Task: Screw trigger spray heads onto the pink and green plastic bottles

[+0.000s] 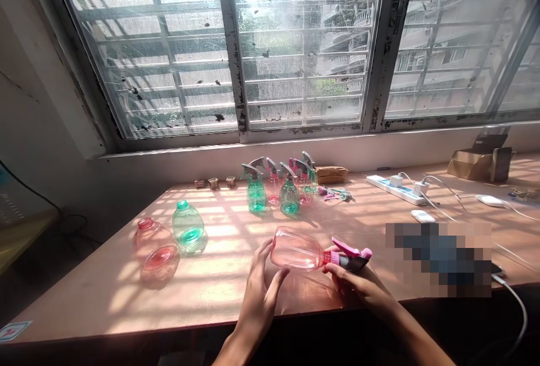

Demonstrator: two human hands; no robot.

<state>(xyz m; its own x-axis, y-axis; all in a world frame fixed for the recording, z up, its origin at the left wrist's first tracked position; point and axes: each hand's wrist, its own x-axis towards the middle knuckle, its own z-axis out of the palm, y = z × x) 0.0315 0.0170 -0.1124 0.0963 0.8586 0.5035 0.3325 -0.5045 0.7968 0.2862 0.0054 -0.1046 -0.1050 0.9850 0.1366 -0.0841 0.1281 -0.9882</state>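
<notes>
A clear pink spray bottle (297,249) lies on its side in the air above the table's front part, its base to the left. Its pink and black trigger head (352,256) sits at the neck, pointing right. My right hand (354,284) grips it around the neck, thumb in front, other fingers mostly hidden behind. At the base end, my left hand (261,281) is curved loosely around the bottle, with fingertips at the bottom edge and the thumb just under the side. How firmly it presses is hard to see.
Headless pink (147,239) and green bottles (188,225) stand at left. Several assembled spray bottles (289,194) stand at the back, beside loose trigger heads (336,193) and a brown pouch (331,175). A power strip (396,189), cables and a blurred-out patch (441,259) are at right.
</notes>
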